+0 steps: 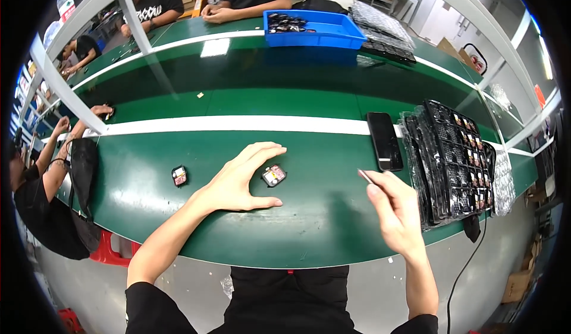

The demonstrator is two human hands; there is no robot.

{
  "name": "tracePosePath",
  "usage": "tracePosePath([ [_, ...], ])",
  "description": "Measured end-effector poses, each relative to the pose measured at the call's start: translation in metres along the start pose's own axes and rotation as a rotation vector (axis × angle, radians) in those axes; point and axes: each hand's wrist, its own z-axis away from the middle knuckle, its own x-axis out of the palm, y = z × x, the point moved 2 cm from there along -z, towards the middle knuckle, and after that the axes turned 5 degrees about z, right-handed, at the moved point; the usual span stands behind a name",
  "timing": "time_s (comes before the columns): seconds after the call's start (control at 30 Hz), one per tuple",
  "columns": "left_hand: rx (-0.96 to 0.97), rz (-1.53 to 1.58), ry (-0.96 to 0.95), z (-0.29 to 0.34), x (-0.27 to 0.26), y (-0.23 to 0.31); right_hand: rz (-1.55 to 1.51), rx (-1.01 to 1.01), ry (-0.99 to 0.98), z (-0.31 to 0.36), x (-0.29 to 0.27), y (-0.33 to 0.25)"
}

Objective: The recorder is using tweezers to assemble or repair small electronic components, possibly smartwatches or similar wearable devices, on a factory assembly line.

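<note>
Left hand [238, 182] rests spread open on the green belt [297, 227], holding nothing; the small square module [273, 175] lies just right of its fingers. Right hand [395, 212] pinches slim tweezers [364, 176], tip aimed left toward the module; the left hand is nearer.

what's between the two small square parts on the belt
In the head view, the left hand lies between the two square parts, its fingers beside the right one.
</note>
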Motion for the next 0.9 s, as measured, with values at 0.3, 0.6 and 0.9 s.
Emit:
tracePosePath([
  [0.3, -0.049, 0.045, 0.032, 0.006, -0.006, -0.027, -0.345, 0.104, -0.230, -0.073, 0.124, 0.040],
  [0.6, -0.030, 0.001, -0.041, 0.007, -0.016, -0.032, -0.496, 0.082, -0.177, -0.062, 0.125, 0.041],
  [0.9, -0.106, 0.030, -0.041, 0.005, -0.009, -0.031, -0.138, -0.136, -0.165, -0.063, 0.126, 0.036],
])
